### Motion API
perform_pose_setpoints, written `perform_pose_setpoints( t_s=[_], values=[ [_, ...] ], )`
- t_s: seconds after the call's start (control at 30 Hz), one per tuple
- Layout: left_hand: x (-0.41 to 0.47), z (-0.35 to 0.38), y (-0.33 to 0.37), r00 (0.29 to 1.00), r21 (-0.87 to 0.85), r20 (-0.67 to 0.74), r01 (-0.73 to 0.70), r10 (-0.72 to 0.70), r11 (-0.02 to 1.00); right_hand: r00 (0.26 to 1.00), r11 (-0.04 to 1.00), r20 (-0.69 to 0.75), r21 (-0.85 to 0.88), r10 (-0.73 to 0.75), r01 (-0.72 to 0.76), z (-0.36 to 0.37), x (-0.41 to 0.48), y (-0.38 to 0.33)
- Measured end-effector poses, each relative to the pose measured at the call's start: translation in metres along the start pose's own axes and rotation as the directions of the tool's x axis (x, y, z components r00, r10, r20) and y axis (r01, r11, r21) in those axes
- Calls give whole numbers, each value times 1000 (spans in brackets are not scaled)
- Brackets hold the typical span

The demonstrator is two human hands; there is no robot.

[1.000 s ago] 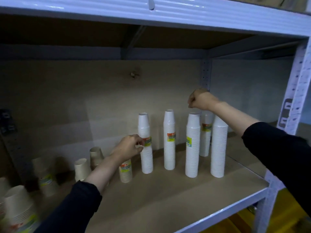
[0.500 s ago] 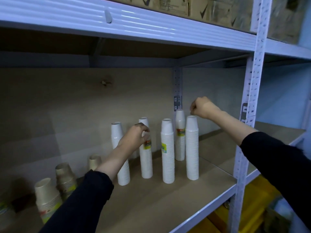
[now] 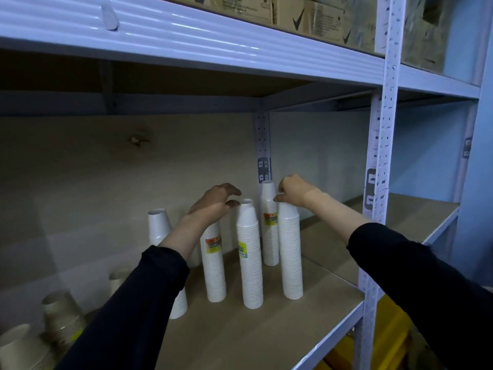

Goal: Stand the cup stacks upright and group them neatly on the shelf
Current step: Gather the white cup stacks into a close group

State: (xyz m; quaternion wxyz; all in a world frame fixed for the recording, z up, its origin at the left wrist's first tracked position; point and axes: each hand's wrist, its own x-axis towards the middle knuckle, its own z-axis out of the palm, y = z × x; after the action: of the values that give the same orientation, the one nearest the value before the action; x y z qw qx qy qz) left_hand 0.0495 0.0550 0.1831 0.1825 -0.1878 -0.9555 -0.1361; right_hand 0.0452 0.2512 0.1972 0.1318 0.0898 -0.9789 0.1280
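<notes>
My left hand (image 3: 214, 202) is up higher now vs 0.5 s ago: back then it was curled near the label of the second stack, now it sits over that stack's (image 3: 214, 263) top, fingers (image 3: 232, 193) spread and hooked, tips just short of the rim of the stack w/ the yellow label (image 3: 249, 256) to its right. Can't tell if my palm touches the stack under it; nothing's pinched.

My right hand (image 3: 292, 192) has dropped a bit & closed in: before it hung as a loose fist just above the rightmost stack, now it's bunched shut on the top of that rightmost stack (image 3: 290, 252), fingertips pressing the rim. Directly behind & left of this hand stands the rear stack (image 3: 269, 222), orange-green label, touching or nearly touching my knuckles, can't tell which.

Leftmost white stack (image 3: 160, 225) is below-left of my left hand, half hidden by my dark sleeve (image 3: 149, 295). All 5 white stacks are upright on the shelf board (image 3: 240, 332), same order as before, but the three by my hands look closer together. Tan cup stacks (image 3: 62, 316) sit far left, well apart from both hands.
</notes>
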Motion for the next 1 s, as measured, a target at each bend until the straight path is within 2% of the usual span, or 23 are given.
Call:
perform_pose_setpoints(
  t_s=[0.17, 0.37, 0.67, 0.87, 1.0],
  values=[
    [7, 4, -1, 997, -30, 69, -34, 36, 999, 1000, 1000, -26, -10, -9, 9, 5, 6, 3],
    [8, 8, 4, 999, -89, 25, -28, 30, 996, 998, 1000, -55, 15, -19, 20, 7, 10, 6],
    [5, 7, 18, 996, -2, -18, -83, 83, 997, 997, 991, -51, 118, -55, 61, -6, 4, 21],
    [10, 13, 28, 996, 25, -51, -70, 71, 997, 998, 980, -52, 192, -41, 51, -14, -1, 31],
    [13, 12, 29, 997, -23, -38, -66, 65, 998, 997, 987, -61, 154, -42, 50, -13, -3, 32]
  ],
)
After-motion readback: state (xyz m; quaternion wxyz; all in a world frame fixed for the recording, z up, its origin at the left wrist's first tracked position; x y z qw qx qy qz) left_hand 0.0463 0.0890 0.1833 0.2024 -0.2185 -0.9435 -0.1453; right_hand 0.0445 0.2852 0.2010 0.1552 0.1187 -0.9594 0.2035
